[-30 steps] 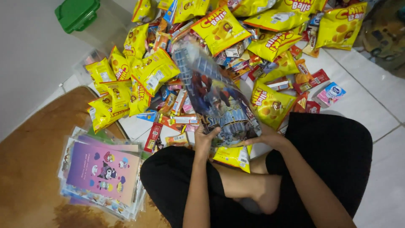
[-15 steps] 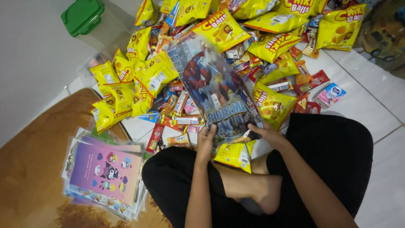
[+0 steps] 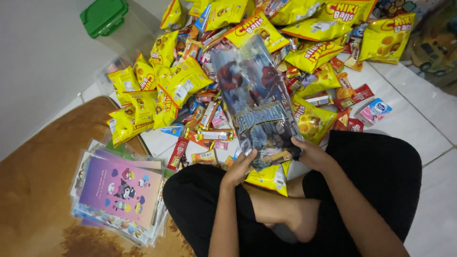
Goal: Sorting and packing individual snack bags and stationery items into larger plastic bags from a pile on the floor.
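I hold a tall clear plastic bag printed with a blue and red cartoon hero [image 3: 259, 102] upright over my lap. My left hand [image 3: 239, 167] grips its lower left corner and my right hand [image 3: 312, 153] grips its lower right corner. A yellow snack packet [image 3: 270, 177] lies on my lap just under the bag. Behind it a large heap of yellow snack bags [image 3: 183, 81] and small red and orange sachets [image 3: 204, 116] covers the white tiled floor.
A stack of printed plastic bags, the top one purple with cartoon figures [image 3: 121, 190], lies on a brown rug [image 3: 43, 162] at the left. A clear tub with a green lid [image 3: 104, 16] stands at the back left. My crossed legs in black trousers [image 3: 381, 176] fill the foreground.
The printed bag has risen and tilted more upright in both hands, and the view has shifted slightly. The snack heap and the stack on the rug have not moved.
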